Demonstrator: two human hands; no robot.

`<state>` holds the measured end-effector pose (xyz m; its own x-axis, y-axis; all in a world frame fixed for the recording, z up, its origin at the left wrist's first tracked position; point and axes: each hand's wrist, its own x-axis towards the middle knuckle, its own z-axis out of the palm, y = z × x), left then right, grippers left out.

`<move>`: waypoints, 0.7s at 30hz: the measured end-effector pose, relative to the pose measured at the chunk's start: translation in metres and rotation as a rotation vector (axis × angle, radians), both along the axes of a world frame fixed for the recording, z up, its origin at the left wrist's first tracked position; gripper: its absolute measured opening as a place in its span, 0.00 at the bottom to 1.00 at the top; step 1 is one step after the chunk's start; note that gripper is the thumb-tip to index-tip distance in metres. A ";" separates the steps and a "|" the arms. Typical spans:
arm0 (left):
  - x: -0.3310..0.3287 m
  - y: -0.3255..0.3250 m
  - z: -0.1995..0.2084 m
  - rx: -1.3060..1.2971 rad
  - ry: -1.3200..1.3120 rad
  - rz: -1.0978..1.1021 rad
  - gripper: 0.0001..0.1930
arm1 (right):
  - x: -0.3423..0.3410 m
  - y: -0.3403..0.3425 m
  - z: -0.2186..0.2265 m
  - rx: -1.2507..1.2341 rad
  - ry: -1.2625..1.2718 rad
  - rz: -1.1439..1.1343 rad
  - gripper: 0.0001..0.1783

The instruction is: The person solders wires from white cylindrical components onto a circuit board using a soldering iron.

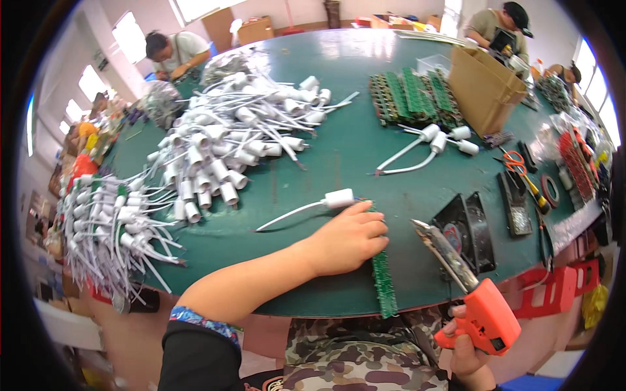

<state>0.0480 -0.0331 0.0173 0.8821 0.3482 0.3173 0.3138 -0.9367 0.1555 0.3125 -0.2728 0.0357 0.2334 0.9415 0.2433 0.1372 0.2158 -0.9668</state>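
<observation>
My left hand [345, 240] is closed over the upper part of a narrow green circuit board strip [385, 287], which reaches down to the table's near edge. Just beyond those fingers lies a white cylindrical socket [339, 198] with a white cable trailing left; its wire end meets the strip's top, and my fingers partly hide that spot. In my right hand [466, 355] is an orange-red soldering gun [488, 318], its metal tip pointing up and left. The tip stays apart from the strip, between it and a black square fan [479, 231].
A large heap of white sockets [215, 153] covers the left, with stacked boards with sockets [107, 225] nearer. Green boards [414, 98] and a cardboard box [482, 88] stand far right. Orange-handled scissors [513, 161], a tape roll [550, 189] and pliers [544, 241] lie right. Other people sit around the table.
</observation>
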 end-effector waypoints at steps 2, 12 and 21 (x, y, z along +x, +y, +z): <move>0.004 -0.003 -0.004 0.015 0.003 0.006 0.17 | 0.003 0.004 -0.001 0.033 0.000 0.034 0.32; -0.029 -0.025 0.012 0.059 -0.159 0.000 0.20 | 0.007 0.009 -0.024 0.052 0.040 0.100 0.32; -0.223 0.013 0.036 0.409 0.277 0.588 0.14 | 0.016 -0.007 -0.025 -0.034 0.007 0.132 0.32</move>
<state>-0.1753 -0.0205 0.0535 0.6543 0.6869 0.3163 0.7551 -0.5701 -0.3238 0.3282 -0.2802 0.0103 0.1083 0.9718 0.2096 0.1026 0.1988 -0.9747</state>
